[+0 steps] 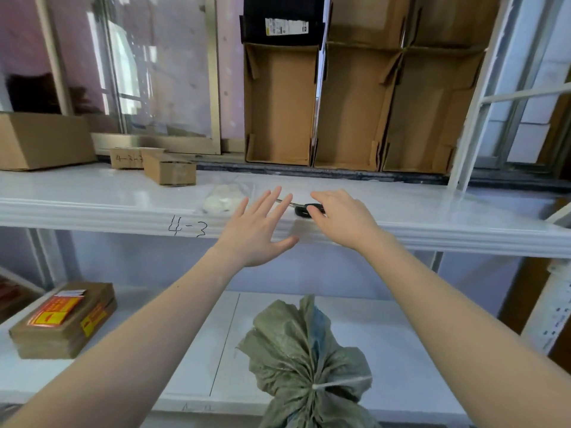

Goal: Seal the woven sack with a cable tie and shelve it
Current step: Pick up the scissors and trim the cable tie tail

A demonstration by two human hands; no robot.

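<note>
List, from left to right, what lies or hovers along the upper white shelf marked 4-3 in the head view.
Large cardboard box → small cardboard box → clear plastic bag → left hand → scissors → right hand.

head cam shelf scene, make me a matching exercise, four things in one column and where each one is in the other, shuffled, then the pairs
Things
1. woven sack
2. scissors
3. taped flat box
4. clear bag of white items

Places
A. on the lower shelf, far left
B. on the shelf marked 4-3, under the right hand
C. bottom centre, neck cinched with a white cable tie
D. on the shelf marked 4-3, just left of the open left hand

Pairs: 1-C, 2-B, 3-A, 4-D
</note>
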